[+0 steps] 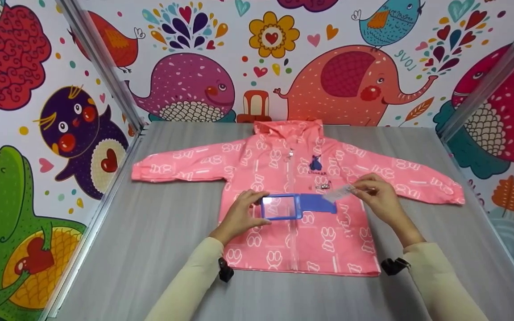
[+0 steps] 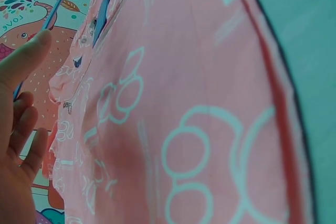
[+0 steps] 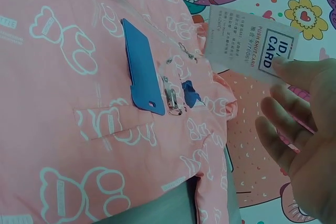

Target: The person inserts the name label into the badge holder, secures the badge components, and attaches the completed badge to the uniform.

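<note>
A pink hooded jacket (image 1: 279, 178) with white printed figures lies spread out, front up. Above its front, my left hand (image 1: 241, 214) grips a blue-framed clear card holder (image 1: 279, 207) by its left end; the left wrist view shows only its thin edge. My right hand (image 1: 379, 198) pinches a translucent insert card (image 1: 338, 193) at one end. Printing on that card (image 3: 247, 40) reads "ID CARD" in the right wrist view. Flat on the jacket lies a blue plastic plate (image 3: 144, 69), partly overlapped by holder and card in the head view. Just beyond is a metal clip (image 3: 170, 98).
The jacket rests on a grey wood-grain table (image 1: 176, 223), its sleeves stretched to both sides. Printed cartoon panels (image 1: 266, 80) wall in the back and sides, with metal posts (image 1: 109, 67) at the corners. A zipper (image 1: 290, 232) runs down the jacket's middle.
</note>
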The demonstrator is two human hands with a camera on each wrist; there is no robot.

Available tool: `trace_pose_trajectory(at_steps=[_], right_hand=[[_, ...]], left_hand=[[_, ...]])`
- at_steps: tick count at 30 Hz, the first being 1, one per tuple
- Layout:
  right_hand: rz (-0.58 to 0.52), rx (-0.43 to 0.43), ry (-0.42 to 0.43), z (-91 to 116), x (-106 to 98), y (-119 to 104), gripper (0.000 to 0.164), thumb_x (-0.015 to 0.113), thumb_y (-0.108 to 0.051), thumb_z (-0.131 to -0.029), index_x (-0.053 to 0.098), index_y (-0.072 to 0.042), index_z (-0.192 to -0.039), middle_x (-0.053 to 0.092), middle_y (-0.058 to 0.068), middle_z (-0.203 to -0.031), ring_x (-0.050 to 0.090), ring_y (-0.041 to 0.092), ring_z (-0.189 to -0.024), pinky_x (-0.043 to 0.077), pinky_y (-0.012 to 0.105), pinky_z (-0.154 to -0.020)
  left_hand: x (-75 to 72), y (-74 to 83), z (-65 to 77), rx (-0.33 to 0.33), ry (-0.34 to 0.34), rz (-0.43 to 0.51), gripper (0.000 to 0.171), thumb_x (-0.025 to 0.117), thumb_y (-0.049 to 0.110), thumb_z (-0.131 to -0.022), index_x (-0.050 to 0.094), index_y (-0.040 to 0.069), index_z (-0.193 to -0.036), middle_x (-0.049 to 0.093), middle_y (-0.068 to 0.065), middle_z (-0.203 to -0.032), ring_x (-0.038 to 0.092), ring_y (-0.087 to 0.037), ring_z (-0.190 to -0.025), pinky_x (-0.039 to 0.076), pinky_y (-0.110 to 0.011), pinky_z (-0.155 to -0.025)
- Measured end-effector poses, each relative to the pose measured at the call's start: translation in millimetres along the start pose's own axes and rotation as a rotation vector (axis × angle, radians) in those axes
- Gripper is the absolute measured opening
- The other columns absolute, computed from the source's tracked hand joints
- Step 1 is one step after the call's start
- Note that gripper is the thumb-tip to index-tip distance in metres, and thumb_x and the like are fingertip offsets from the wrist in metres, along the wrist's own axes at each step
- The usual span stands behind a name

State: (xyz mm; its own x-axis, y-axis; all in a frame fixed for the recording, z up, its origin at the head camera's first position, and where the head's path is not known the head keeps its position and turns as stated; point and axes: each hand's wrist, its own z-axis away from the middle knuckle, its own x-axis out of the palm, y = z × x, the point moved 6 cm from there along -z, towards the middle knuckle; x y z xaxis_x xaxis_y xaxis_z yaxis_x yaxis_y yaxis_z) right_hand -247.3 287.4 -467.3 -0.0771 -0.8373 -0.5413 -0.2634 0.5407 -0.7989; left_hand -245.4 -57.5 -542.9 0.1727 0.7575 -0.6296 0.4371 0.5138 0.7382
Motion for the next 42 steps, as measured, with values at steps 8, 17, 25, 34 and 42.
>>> trace_pose_trajectory(at_steps=[8,17,25,34,42], right_hand=[[0.039,0.054,-0.025,-6,11,23,0.029,0.065,0.002,-0.091,0.066,0.001,-0.119,0.070,0.022,-0.091,0.056,0.003,-0.068,0.047,0.015,-0.060],[0.007,0.055,-0.087,-8,20,15,0.037,0.063,0.002,-0.092,0.062,-0.008,-0.128,0.066,0.019,-0.096,0.058,0.008,-0.070,0.053,0.019,-0.062],[-0.046,0.021,-0.102,-10,29,8,0.031,0.068,0.000,-0.089,0.068,-0.005,-0.120,0.066,0.019,-0.097,0.063,0.009,-0.069,0.058,0.022,-0.064],[-0.130,0.032,-0.116,-3,48,8,0.031,0.070,-0.001,-0.088,0.069,-0.005,-0.118,0.066,0.019,-0.092,0.062,0.007,-0.066,0.058,0.024,-0.064],[-0.145,0.078,-0.112,3,60,4,0.031,0.067,0.005,-0.087,0.067,0.001,-0.118,0.064,0.024,-0.108,0.059,0.005,-0.067,0.054,0.022,-0.062]], left_hand=[[0.3,-0.1,-0.2,0.006,0.001,0.009,0.077,0.090,0.025,-0.069,0.058,0.012,-0.137,0.062,-0.013,-0.114,0.053,-0.020,-0.100,0.054,-0.045,-0.089],[-0.2,-0.3,-0.7,-0.018,-0.007,0.000,0.076,0.089,0.028,-0.070,0.057,0.014,-0.138,0.061,-0.005,-0.112,0.057,-0.024,-0.103,0.055,-0.043,-0.090],[0.0,1.9,-1.5,-0.023,-0.013,-0.004,0.077,0.089,0.030,-0.071,0.056,0.016,-0.139,0.060,-0.004,-0.113,0.058,-0.028,-0.104,0.055,-0.041,-0.090],[2.2,2.9,-4.1,-0.017,0.006,0.007,0.075,0.090,0.024,-0.069,0.058,0.016,-0.137,0.060,-0.003,-0.110,0.056,-0.021,-0.102,0.054,-0.041,-0.089],[3.7,1.7,-2.0,-0.035,0.011,0.014,0.074,0.089,0.028,-0.071,0.057,0.018,-0.137,0.060,-0.002,-0.113,0.057,-0.022,-0.104,0.054,-0.040,-0.090]])
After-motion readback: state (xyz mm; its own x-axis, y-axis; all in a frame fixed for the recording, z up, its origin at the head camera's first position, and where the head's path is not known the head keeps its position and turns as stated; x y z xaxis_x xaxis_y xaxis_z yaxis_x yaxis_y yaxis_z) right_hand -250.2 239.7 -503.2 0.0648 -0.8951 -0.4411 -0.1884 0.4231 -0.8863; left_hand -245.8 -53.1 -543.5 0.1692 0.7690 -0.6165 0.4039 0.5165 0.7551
